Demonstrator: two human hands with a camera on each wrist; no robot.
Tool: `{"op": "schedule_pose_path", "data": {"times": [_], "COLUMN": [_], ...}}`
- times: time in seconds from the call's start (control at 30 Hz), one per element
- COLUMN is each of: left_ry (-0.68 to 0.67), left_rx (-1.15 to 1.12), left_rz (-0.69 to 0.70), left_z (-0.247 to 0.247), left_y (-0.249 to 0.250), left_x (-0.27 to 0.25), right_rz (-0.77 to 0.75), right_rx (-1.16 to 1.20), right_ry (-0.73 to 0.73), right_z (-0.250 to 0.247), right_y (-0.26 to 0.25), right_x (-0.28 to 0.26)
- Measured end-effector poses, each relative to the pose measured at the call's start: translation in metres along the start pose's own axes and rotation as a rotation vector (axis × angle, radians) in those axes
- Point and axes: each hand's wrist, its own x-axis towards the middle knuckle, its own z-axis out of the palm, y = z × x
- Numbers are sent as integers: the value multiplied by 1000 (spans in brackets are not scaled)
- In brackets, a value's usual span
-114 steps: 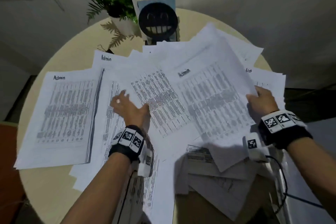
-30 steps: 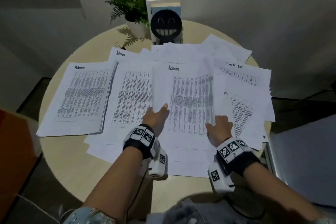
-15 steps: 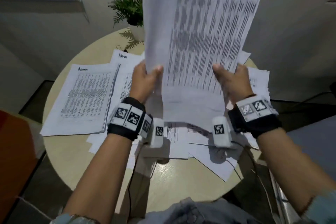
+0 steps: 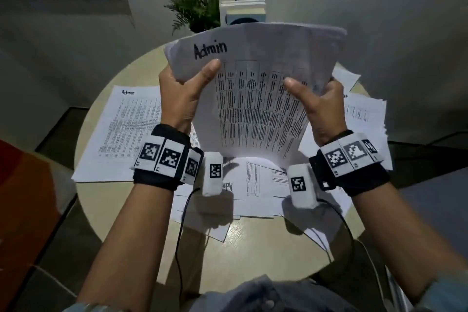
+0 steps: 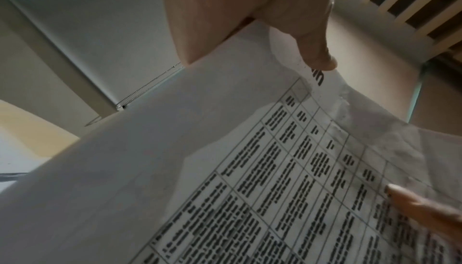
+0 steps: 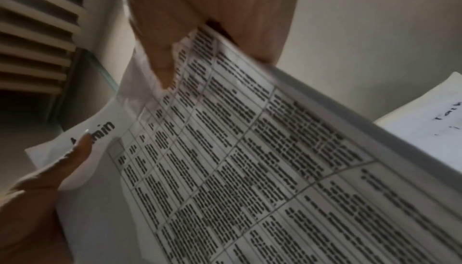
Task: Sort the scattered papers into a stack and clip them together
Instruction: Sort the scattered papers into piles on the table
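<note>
I hold a sheaf of printed "Admin" papers [image 4: 258, 99] upright above the round table, its lower edge near the tabletop. My left hand [image 4: 184, 94] grips its left edge with the thumb on the front. My right hand [image 4: 316, 101] grips the right edge the same way. In the left wrist view the Admin papers [image 5: 250, 179] run under my thumb; in the right wrist view the Admin papers [image 6: 237, 159] fill the frame. A tidy Admin stack [image 4: 121, 132] lies at the table's left. Loose sheets [image 4: 255, 192] lie beneath my wrists, more sheets [image 4: 364, 119] at the right. No clip shows.
The beige round table [image 4: 266, 243] has bare wood near its front edge. At the back stand a potted plant [image 4: 197, 10] and upright books [image 4: 243, 5]. Sensor cables hang from both wrists across the front of the table.
The papers lay flat under both hands a second ago. I picked the sheaf up, held it high, and it now sits lower with its "Admin" heading in view and my hands higher on its sides.
</note>
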Motion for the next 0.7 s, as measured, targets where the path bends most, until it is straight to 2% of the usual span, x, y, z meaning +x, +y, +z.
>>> {"op": "schedule_pose_path", "data": {"times": [0.13, 0.3, 0.4, 0.47, 0.57, 0.7], "left_ry": [-8, -34, 29, 84, 182, 298], "left_rx": [35, 215, 315, 389, 449, 598], "left_rz": [-69, -256, -314, -300, -301, -423], "left_z": [-10, -40, -71, -95, -134, -201], "left_y": [-11, -38, -44, -43, -39, -60], "left_x": [7, 2, 13, 27, 52, 82], "right_rz": [-20, -107, -81, 16, 224, 435], "right_rx": [-46, 85, 72, -90, -284, -377], "right_ry": [61, 200, 210, 120, -102, -294], "right_z": [16, 50, 77, 104, 149, 203], "right_y": [-7, -46, -34, -13, 32, 82], "right_x": [4, 28, 45, 44, 22, -12]}}
